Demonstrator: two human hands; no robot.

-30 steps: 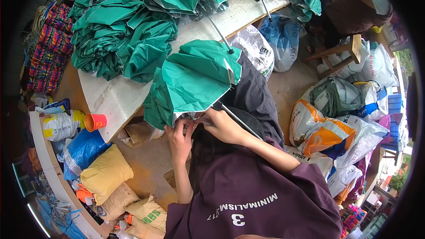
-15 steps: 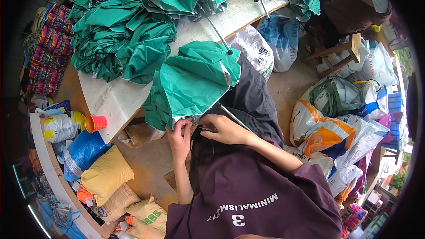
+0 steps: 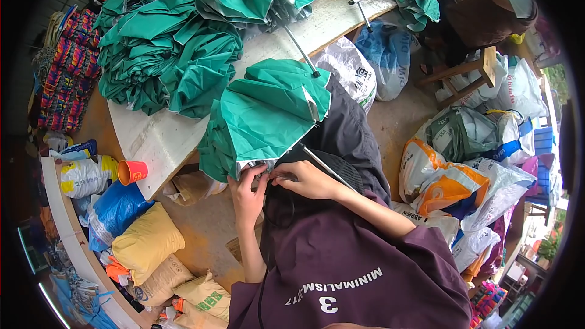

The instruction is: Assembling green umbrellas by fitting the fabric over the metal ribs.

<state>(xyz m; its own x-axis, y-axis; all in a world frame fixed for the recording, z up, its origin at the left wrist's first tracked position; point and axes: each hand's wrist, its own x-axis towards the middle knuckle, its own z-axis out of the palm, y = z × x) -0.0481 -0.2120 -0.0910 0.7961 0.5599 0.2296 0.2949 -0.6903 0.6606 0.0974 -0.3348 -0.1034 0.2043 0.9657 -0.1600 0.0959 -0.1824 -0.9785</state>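
A half-folded green umbrella (image 3: 262, 119) with a silvery inside lies across my lap, its metal shaft (image 3: 317, 159) showing beside my right hand. My left hand (image 3: 247, 194) is closed at the canopy's near edge, pinching the fabric by a rib end. Close beside it, my right hand (image 3: 308, 180) is closed too, thumb and fingers pressed together just right of that edge. Whatever sits between its fingertips is too small to make out. A thin dark cord hangs below the hands.
More green umbrellas (image 3: 170, 49) are heaped on the white table (image 3: 152, 140), where an orange cup (image 3: 132, 172) stands at the near corner. Stuffed sacks (image 3: 148, 240) lie at left, plastic bags (image 3: 439, 176) at right. Another person (image 3: 487, 9) sits beyond a wooden stool (image 3: 466, 76).
My right hand has shifted slightly left, and its fingertips have drawn together. My left hand stays at the canopy edge. The other person's arm has moved at the far right.
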